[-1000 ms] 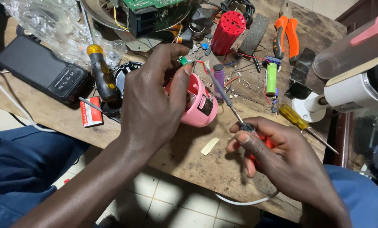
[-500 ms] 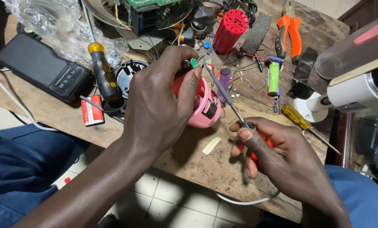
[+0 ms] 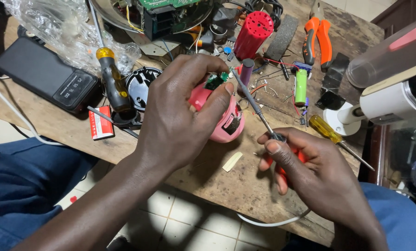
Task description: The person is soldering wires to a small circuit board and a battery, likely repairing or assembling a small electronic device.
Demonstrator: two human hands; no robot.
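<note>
I take the pink casing (image 3: 224, 122) as landmark. It sits mid-bench, lifted a little and tilted, and it is the piece being worked.

Far left of it lies a black power bank (image 3: 47, 79). Nearer left, a small red box (image 3: 100, 122), a yellow-handled screwdriver (image 3: 111, 80) and a black round cap (image 3: 140, 84) just beside the casing.

My left hand (image 3: 177, 114) wraps the casing from above, thumb pressed on its front and fingers curled over the top, so it is clamped on the casing. A green board (image 3: 216, 81) shows in the open top; the casing is the only container I can read, and beyond that board its inside is hidden.

Just right of the casing, my right hand (image 3: 305, 169) pinches a red-handled screwdriver (image 3: 254, 104) between thumb and fingers; the shaft slants up-left to the board.

As I judge it, doing this well means keeping the casing braced, the tip seated square before turning, and light pressure so it does not skid across the board.

Behind the casing stands a red cylinder (image 3: 253, 33). Right of the casing lie a green cell (image 3: 301, 86) and orange pliers (image 3: 317, 35).
</note>
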